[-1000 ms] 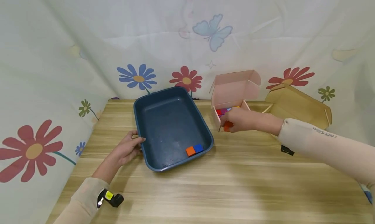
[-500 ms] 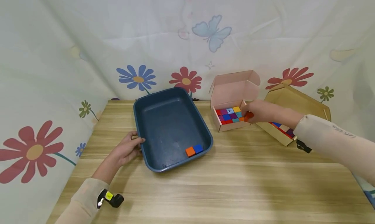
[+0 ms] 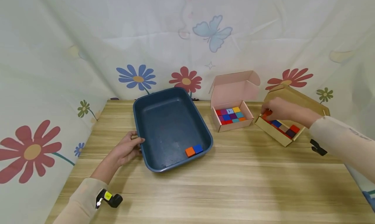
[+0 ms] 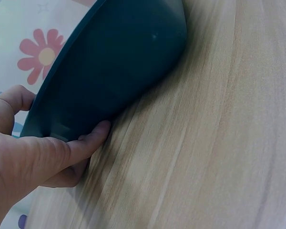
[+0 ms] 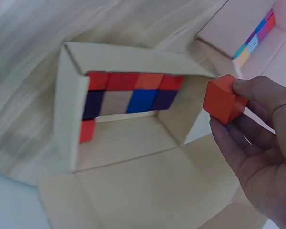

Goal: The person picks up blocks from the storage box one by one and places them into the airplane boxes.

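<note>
My right hand (image 3: 278, 107) pinches an orange-red cube (image 5: 224, 100) between thumb and fingers, over the left end of the open tan cardboard box (image 3: 274, 131). Inside that box, the right wrist view shows two rows of red, dark purple, wooden-coloured and blue cubes, plus a single red cube (image 5: 87, 130) in a third row. My left hand (image 3: 128, 148) grips the left rim of the dark blue tray (image 3: 173, 126), thumb at the rim and fingers against the outer wall (image 4: 109, 62). An orange cube (image 3: 190, 151) and a blue cube (image 3: 198, 149) sit side by side in the tray's near right corner.
An open pink box (image 3: 234, 127) full of colourful cubes stands between the tray and the tan box, lid raised. Everything rests on a wood-grain table (image 3: 234, 185). A flower-print curtain (image 3: 164, 38) hangs behind and to the left.
My right hand has moved right with the orange-red cube, from the pink box to over the tan box, uncovering the pink box's cubes. My left hand stays at the tray rim.
</note>
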Demonstrator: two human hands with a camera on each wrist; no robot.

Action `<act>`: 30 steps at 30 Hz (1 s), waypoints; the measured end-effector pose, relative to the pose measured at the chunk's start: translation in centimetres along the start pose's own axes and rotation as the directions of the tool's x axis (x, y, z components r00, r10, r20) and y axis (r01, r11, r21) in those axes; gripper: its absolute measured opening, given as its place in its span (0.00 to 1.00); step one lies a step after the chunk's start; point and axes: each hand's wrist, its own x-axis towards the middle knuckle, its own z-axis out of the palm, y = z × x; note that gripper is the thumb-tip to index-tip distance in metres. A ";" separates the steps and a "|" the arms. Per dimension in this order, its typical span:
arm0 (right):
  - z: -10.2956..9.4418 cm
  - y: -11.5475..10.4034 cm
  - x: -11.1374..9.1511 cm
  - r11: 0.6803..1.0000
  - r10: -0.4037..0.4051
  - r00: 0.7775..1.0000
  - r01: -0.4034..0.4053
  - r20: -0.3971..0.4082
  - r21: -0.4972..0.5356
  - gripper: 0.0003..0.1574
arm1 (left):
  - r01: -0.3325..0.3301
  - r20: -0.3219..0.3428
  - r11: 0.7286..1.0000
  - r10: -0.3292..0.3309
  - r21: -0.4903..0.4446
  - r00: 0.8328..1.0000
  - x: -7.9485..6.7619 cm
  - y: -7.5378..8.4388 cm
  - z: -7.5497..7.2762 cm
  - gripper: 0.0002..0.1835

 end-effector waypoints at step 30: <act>4.1 5.5 -3.6 0.968 0.023 1.000 -0.025 -0.008 -0.250 0.10 | 0.007 0.003 1.000 -0.007 -0.002 1.000 -0.2 -0.1 0.1 0.30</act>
